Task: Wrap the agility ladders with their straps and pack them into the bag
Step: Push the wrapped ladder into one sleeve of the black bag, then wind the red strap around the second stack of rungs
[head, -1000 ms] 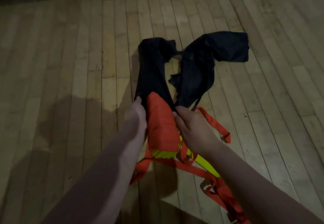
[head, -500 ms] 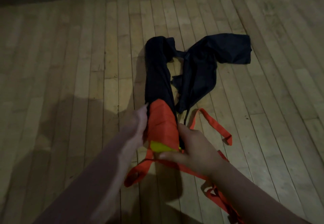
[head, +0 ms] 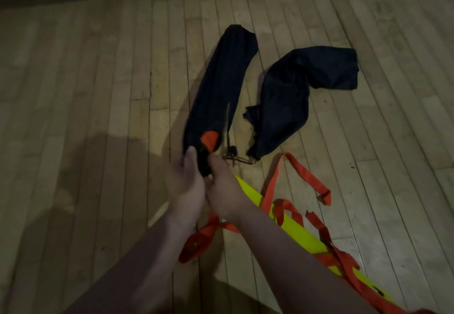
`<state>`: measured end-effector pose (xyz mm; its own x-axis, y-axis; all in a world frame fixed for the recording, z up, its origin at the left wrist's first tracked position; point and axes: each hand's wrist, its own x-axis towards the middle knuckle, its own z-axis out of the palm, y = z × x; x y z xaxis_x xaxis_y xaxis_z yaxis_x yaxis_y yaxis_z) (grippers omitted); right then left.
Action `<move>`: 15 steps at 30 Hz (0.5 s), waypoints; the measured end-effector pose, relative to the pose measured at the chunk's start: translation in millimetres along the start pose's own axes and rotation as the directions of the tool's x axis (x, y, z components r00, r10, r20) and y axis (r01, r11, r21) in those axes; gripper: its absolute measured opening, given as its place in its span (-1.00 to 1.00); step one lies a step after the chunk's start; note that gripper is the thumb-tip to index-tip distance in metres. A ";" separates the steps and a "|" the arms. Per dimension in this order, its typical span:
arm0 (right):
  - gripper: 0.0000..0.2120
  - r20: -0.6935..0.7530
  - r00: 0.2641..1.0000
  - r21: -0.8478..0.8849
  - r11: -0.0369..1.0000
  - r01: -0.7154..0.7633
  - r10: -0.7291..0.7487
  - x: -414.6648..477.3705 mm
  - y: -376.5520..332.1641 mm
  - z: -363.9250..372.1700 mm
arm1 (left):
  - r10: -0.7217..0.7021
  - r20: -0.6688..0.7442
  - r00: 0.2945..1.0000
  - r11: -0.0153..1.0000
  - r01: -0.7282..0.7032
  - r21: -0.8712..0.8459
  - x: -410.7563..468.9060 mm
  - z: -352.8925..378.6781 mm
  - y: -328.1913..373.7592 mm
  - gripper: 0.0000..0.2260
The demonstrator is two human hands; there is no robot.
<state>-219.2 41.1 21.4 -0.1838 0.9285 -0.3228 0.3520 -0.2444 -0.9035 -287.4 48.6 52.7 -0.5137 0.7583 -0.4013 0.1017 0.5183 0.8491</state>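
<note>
At the bag (head: 221,80) mouth, left hand (head: 186,183) and right hand (head: 224,190) in a pinch, orange ladder (head: 210,139) just beyond.

Nothing readable here honestly, no logos, labels or numbers on anything I can make out, it's all too dim and blurry anyway.

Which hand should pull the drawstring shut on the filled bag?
Right, probably. Both hands grip the mouth of the filled bag, but the drawstring lies just beside the right hand. The left hand is on the opposite edge and can steady the bag.
</note>
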 end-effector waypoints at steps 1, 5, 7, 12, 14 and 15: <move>-0.75 0.104 0.994 -0.052 0.998 0.042 -0.037 2.0 2.1 2.6 | -0.015 -0.130 0.991 1.000 0.015 -0.004 7.5 -1.1 0.9 -0.74; -0.39 0.288 0.950 -0.252 0.967 -0.046 0.120 -4.1 17.5 -1.7 | -0.305 -0.311 0.900 0.951 0.270 -0.150 39.0 -6.3 -33.9 -0.84; -0.57 0.260 0.948 -0.412 0.909 -0.064 0.185 -13.7 30.2 -9.1 | -0.439 -0.244 0.865 0.890 0.382 -0.250 47.0 -6.4 -59.8 -0.85; -0.69 -0.076 0.946 -0.684 0.674 -0.280 0.315 -33.4 68.2 -46.2 | -0.262 -0.220 0.939 0.940 0.300 0.161 29.9 8.9 -68.6 -0.74; -0.65 -0.174 0.926 -0.717 0.602 -0.352 0.335 -40.9 87.9 -62.7 | -0.184 -0.119 0.976 0.928 0.212 0.307 17.6 16.6 -67.8 -0.71; -0.65 -0.187 0.921 -0.730 0.578 -0.363 0.342 -45.2 98.1 -69.3 | -0.166 -0.044 0.985 0.917 0.170 0.360 11.7 20.3 -69.2 -0.70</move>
<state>-112.7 -5.5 -33.1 0.1229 0.8236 -0.5538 0.9407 -0.2744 -0.1993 -283.2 29.6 -17.8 -0.5605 0.6439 -0.5208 0.3128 0.7469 0.5868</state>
